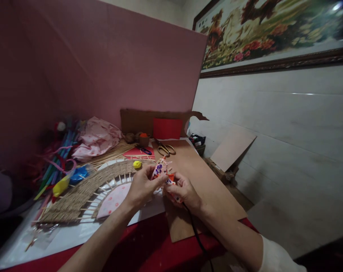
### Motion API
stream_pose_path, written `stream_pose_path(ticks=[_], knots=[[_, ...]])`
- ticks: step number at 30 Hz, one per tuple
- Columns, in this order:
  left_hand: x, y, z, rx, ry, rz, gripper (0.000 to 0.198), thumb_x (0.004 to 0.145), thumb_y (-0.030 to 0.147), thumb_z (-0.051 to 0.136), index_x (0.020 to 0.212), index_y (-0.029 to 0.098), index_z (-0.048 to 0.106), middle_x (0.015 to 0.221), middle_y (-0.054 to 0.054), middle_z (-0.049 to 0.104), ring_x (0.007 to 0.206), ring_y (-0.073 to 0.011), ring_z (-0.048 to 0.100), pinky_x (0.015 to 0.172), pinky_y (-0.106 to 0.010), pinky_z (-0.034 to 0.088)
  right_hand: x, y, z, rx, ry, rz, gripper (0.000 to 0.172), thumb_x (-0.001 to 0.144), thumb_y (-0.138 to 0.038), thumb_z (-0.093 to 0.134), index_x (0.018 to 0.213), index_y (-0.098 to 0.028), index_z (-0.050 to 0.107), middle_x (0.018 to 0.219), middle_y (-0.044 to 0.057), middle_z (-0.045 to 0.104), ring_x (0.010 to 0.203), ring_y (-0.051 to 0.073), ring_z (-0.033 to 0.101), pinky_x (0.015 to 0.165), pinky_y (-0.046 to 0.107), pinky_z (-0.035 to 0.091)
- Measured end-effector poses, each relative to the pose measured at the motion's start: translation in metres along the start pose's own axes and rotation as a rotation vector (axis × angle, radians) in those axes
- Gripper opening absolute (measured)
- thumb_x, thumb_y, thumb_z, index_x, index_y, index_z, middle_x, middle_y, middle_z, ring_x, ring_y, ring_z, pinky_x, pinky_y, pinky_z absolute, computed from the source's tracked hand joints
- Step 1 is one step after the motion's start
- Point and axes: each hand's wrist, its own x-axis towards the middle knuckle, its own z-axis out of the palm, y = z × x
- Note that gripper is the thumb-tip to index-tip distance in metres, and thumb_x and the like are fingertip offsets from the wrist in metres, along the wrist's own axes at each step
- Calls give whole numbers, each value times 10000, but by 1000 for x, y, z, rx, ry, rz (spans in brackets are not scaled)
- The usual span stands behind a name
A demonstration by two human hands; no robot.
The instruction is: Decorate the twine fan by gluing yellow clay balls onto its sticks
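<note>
My left hand [143, 187] and my right hand [184, 192] meet over the table's near edge, both closed round a small glue gun [161, 169] with a flowery white, purple and orange body. Its black cord [196, 236] hangs down from under my right hand. Just left of the hands lies a half-round woven piece [83, 190] of twine wound over thin sticks, on a white plate. A small yellow lump [137, 164] sits on the weave close to my left fingers.
Scissors [165, 149], red card [167, 128] and a small pot [144, 139] lie at the back. Brown cardboard sheet [205, 181] covers the right of the table. Pink cloth [96, 139], coloured pipe cleaners [58, 158] and loose sticks fill the left. A pink board stands behind.
</note>
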Motion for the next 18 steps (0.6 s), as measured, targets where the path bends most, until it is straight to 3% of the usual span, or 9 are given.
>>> stream_pose_path(ticks=[4,9,18], knots=[[-3,-1,2,176,125,28,281,659,417,699,729,160,610,625,-1,627,543,-124,535,505,-222,384,0,2,-2,-3,-57,5,309,740,-314,674,956,-175,500,511,-90,483,308,36,317,286,145,214],[-5,2,3,442,213,82,306,748,471,608,675,183,533,558,24,561,500,-114,483,488,-226,327,0,2,-1,-5,-14,38,358,709,-350,711,934,-177,493,522,-92,470,334,28,327,314,135,223],[-3,6,1,623,241,168,422,801,539,525,563,194,470,487,51,404,467,-103,354,495,-244,251,-1,2,5,9,3,29,395,691,-367,735,925,-182,476,496,-113,434,319,20,310,309,131,242]])
